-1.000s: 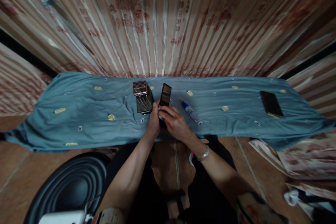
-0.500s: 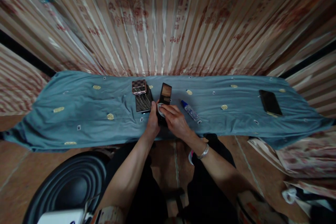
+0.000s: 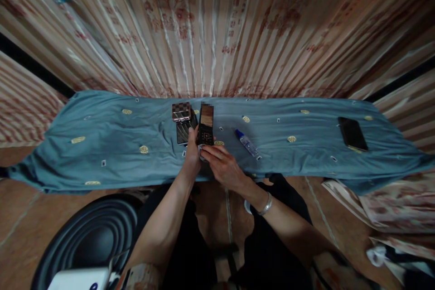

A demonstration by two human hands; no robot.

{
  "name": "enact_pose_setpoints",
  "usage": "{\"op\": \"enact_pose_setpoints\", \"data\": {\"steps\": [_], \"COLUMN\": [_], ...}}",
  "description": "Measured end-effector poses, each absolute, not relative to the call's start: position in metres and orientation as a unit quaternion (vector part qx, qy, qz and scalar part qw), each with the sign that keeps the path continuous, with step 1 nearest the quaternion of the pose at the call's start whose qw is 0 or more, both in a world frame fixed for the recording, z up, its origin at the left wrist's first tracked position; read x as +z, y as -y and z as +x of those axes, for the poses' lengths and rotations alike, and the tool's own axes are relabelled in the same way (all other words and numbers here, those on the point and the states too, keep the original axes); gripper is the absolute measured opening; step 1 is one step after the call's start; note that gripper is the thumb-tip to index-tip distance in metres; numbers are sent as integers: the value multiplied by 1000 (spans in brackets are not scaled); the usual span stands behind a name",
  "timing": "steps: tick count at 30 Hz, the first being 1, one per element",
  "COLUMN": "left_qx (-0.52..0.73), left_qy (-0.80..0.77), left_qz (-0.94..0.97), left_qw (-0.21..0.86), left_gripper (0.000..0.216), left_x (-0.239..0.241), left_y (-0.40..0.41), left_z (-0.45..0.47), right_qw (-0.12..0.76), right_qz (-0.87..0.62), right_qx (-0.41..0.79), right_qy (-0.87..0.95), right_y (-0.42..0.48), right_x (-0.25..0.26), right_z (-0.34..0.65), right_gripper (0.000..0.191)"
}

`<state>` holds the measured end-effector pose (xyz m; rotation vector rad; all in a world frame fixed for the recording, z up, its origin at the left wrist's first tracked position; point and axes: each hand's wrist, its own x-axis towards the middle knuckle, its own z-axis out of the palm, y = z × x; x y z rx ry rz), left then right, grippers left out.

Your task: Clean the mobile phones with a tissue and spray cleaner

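A dark mobile phone [image 3: 206,123], with a screen above and a keypad below, is gripped along its left side by my left hand [image 3: 192,156]. My right hand [image 3: 222,166] presses a small pale cloth [image 3: 201,157] against the phone's lower end, fingers together. Just left of the phone lies a dark, streaked flat item [image 3: 182,134], partly hidden by my left thumb. On its far end rests a small checkered box [image 3: 181,112]. To the right is a clear bottle with a blue cap [image 3: 247,141], lying on its side.
A blue-green patterned cloth [image 3: 112,145] covers the long narrow table. At its right end lies a black flat phone-like slab [image 3: 352,134]. Pleated curtains [image 3: 217,31] hang right behind the table. A black ridged round stool [image 3: 91,240] stands at lower left, with a white device [image 3: 79,279] on it.
The phone has shifted slightly left, and its keypad has come into view. My right hand, with the cloth, has slid down toward the phone's lower end.
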<state>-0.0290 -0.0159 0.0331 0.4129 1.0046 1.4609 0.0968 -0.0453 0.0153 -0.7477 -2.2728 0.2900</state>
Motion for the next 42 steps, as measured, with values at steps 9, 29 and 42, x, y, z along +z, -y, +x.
{"op": "enact_pose_setpoints", "data": {"steps": [9, 29, 42], "left_qx": [664, 658, 661], "left_qy": [-390, -346, -352], "left_qz": [139, 136, 155], "left_qw": [623, 655, 644], "left_gripper": [31, 33, 32], "left_x": [24, 25, 23], "left_y": [18, 17, 18], "left_z": [-11, -9, -9], "right_qw": [360, 354, 360], "right_qz": [-340, -414, -388], "right_qx": [84, 66, 87], "right_qy": [864, 836, 844], "right_y": [22, 1, -3], "right_x": [11, 3, 5], "right_z": [104, 122, 128], "right_gripper": [47, 42, 40]}}
